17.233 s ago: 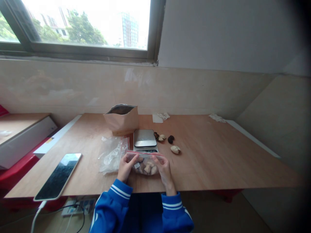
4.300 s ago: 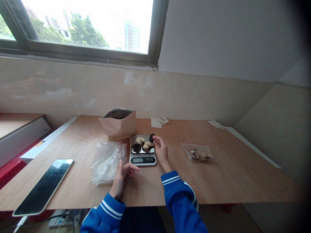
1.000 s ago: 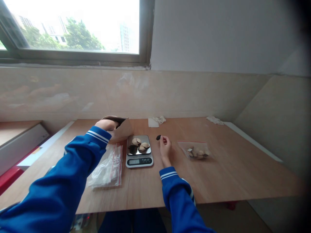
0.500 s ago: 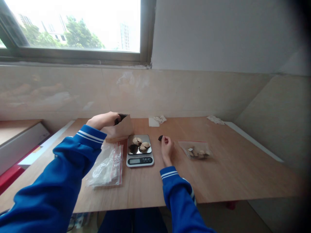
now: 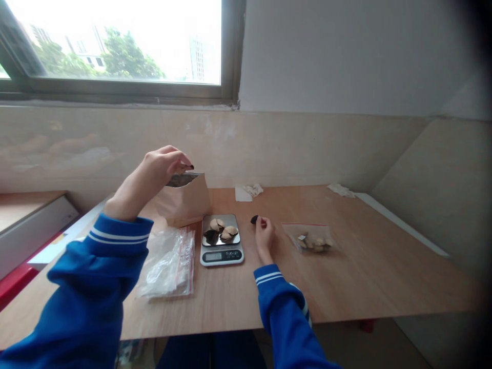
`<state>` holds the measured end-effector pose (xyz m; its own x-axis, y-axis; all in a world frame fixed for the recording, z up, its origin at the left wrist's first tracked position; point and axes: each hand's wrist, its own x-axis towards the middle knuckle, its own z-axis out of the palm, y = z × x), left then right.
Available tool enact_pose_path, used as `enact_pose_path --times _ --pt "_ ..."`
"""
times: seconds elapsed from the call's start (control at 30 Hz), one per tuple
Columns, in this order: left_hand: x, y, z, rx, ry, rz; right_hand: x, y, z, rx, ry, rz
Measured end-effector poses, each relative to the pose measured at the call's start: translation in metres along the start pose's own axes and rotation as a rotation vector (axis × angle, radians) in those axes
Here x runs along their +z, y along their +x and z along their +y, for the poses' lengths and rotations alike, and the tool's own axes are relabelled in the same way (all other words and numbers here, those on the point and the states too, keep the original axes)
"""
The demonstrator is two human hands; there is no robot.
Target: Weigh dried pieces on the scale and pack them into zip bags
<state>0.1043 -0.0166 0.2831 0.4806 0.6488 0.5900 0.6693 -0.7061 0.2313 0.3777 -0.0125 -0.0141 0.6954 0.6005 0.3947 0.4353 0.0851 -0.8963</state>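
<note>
My left hand is raised over the mouth of a brown paper pouch, its fingers pinched on a small dark piece that looks like a dried mushroom, mostly hidden. To the right of the kitchen scale, my right hand is closed, with a dark dried mushroom held at its fingertips. Several dried mushrooms, pale on one side and dark on the other, lie on the scale's metal plate. The digits on its lit display are too small to read.
Clear zip bags lie flat left of the scale. A filled zip bag with pale pieces and a small white packet lies on the right. Crumpled tissue and another white scrap sit along the back edge.
My left hand has come up out of the pouch with a small dark piece. The right hand stays beside the scale with its mushroom. Earlier, the filled zip bag was set down at the right.
</note>
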Motion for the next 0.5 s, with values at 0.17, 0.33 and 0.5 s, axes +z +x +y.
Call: enact_pose_path --times 0.17,0.33,0.5 --pt "0.083 -0.019 0.022 -0.042 -0.297 0.029 0.0 -0.001 0.002 -0.017 0.002 0.016" --pt "0.178 -0.039 0.007 -0.244 -0.471 -0.175 -0.004 0.002 0.004 -0.064 -0.029 0.05" --pt "0.213 -0.047 -0.009 -0.315 -0.444 -0.102 -0.005 0.003 0.004 -0.096 -0.058 0.037"
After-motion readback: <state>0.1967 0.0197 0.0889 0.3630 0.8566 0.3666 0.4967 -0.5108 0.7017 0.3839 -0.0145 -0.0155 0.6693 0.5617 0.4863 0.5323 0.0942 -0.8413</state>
